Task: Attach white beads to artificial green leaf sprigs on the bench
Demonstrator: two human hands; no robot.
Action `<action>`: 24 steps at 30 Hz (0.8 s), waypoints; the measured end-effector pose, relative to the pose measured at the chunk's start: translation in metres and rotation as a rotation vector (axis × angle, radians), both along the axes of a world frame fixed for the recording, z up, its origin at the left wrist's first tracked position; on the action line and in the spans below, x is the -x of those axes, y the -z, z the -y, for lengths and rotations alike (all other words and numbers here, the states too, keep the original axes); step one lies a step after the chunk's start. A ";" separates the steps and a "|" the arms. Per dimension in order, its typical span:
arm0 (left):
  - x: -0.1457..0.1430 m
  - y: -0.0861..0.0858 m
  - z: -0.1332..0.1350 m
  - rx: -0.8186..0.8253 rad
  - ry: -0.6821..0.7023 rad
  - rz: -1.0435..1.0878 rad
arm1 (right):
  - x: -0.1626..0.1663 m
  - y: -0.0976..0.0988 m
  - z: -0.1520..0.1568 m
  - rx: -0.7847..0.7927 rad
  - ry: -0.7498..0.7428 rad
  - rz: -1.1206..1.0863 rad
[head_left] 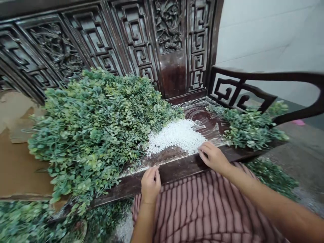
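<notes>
A heap of small white beads point(177, 136) lies on the seat of a dark carved wooden bench point(177, 168). My right hand point(214, 157) rests at the heap's near right edge, fingers curled down onto the beads. My left hand point(150, 184) sits on the bench's front edge, fingers bent and pressed together near a few stray beads; what it pinches, if anything, is hidden. A big pile of artificial green sprigs point(93, 128) covers the seat to the left. A smaller bunch of sprigs point(250, 126) lies to the right of the beads.
The bench's carved backrest point(167, 44) and curved armrest point(265, 84) rise behind and to the right. Brown cardboard point(17, 158) lies at far left. More green sprigs point(30, 222) lie on the floor below. Striped pink cloth point(202, 209) covers my lap.
</notes>
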State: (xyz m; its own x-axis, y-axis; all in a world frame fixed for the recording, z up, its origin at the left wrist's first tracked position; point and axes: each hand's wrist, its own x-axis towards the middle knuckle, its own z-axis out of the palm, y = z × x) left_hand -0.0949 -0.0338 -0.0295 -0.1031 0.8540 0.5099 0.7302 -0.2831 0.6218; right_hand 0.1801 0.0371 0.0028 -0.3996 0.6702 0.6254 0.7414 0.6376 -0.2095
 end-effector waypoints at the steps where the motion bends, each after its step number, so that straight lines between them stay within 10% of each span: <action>1: -0.001 0.001 -0.001 -0.016 -0.012 -0.051 | 0.005 0.006 -0.003 -0.002 -0.014 0.001; 24: -0.011 0.006 -0.005 -0.167 -0.220 -0.337 | 0.008 0.026 -0.010 -0.064 0.022 -0.126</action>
